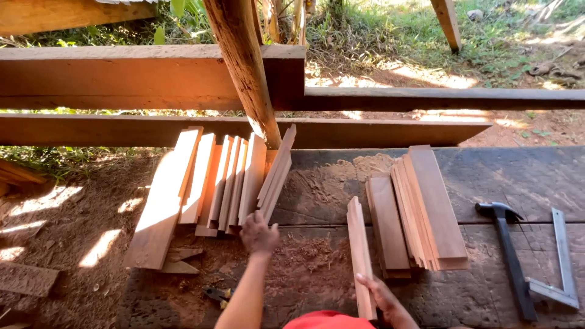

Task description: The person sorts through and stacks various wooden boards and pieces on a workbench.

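I'm seeing pale, smooth-sawn wooden slats [228, 180] glowing matt, my right hand [382, 298] gripping one bare wood strip [359, 256], dark rough plank worktop [518, 176] wearing sawdust, hammer [509, 253] looking matt black, metal square [563, 268] shining dully

Hands: we count two, our left hand [259, 234] and our right hand [384, 298].
Slat groups: we see two, a left fan of slats [228, 180] and a right stack of slats [420, 207].
Left fan: we make out about nine slats, though overlaps hide some edges.
Right stack: too tightly packed for us to count.
Single slat [361, 256] on edge: one.
Hammer [509, 256]: one.
Metal square [563, 262]: one.
Upright pole [244, 67]: one.
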